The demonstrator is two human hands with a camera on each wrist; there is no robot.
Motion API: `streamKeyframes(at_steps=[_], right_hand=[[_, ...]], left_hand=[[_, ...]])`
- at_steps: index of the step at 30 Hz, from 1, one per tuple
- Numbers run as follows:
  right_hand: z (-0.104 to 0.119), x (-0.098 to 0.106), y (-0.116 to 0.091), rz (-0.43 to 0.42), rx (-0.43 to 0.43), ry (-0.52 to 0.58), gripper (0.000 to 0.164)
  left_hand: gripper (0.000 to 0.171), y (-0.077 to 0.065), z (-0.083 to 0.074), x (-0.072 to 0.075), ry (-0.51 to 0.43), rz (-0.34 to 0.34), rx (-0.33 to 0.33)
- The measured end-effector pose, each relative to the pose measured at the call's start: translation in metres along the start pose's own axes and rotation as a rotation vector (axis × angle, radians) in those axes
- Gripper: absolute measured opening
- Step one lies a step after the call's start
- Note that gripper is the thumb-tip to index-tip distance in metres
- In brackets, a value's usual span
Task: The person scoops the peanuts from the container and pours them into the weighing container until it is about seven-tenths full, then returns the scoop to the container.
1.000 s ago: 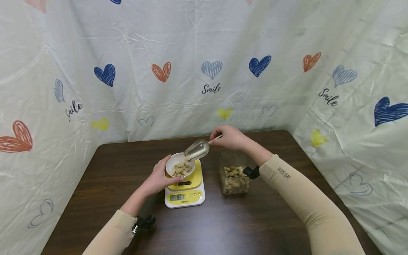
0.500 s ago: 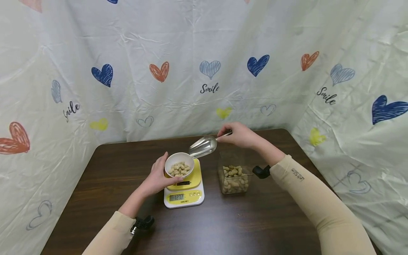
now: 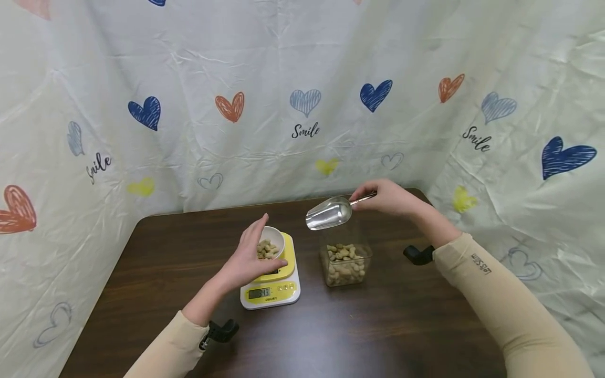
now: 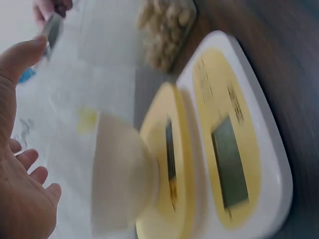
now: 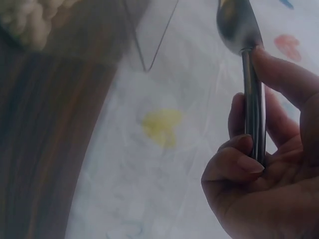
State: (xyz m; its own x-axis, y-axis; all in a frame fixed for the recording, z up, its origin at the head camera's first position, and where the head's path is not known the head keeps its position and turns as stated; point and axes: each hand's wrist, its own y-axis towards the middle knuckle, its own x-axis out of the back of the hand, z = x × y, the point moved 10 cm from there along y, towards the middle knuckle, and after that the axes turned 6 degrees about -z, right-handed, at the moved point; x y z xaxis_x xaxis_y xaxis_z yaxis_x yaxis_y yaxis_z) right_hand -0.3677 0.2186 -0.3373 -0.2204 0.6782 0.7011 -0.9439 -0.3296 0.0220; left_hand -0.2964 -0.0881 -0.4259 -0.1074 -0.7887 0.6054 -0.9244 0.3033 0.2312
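My left hand (image 3: 242, 266) is beside a white bowl (image 3: 278, 239), fingers spread and thumb apart. In the left wrist view a gap shows between that hand (image 4: 22, 191) and the bowl (image 4: 122, 174). Unshelled peanuts (image 3: 267, 250) lie in the bowl, which stands on a yellow and white kitchen scale (image 3: 283, 300) with lit digits. My right hand (image 3: 389, 199) holds a metal scoop (image 3: 331, 212) up behind a clear container; no peanuts show in it. In the right wrist view, fingers curl round the scoop's handle (image 5: 254, 109).
The clear square container (image 3: 347, 281), partly filled with peanuts, stands right of the scale on the dark wooden table (image 3: 350, 336). A white curtain (image 3: 264, 173) printed with hearts hangs behind the table and along its sides.
The scoop tipped its peanuts into the bowl, then moved right, away from it, in my right hand. My left hand has let go of the bowl. The scale's digits have changed.
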Motion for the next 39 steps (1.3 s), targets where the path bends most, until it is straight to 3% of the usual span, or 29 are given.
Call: streamKeyframes(at_steps=[6,11,22,28,39], right_hand=[[-0.009,0.015,-0.012,-0.012,0.031,-0.067,0.025],[-0.009,0.024,-0.018,-0.021,0.063,-0.123,0.019],[0.012,0.015,-0.023,0.0,0.172,-0.362,0.008],[0.02,0.004,-0.024,-0.035,0.237,-0.5,0.01],[0.033,-0.02,-0.028,-0.106,0.371,-0.692,0.012]], left_hand=[[0.115,0.004,-0.027,-0.027,-0.052,0.065,-0.053],[0.115,0.012,-0.04,-0.051,-0.077,0.119,-0.051],[0.124,0.031,-0.045,-0.104,-0.085,0.214,0.022],[0.124,0.038,-0.041,-0.117,-0.089,0.231,0.037],[0.124,0.039,-0.04,-0.124,-0.119,0.23,0.052]])
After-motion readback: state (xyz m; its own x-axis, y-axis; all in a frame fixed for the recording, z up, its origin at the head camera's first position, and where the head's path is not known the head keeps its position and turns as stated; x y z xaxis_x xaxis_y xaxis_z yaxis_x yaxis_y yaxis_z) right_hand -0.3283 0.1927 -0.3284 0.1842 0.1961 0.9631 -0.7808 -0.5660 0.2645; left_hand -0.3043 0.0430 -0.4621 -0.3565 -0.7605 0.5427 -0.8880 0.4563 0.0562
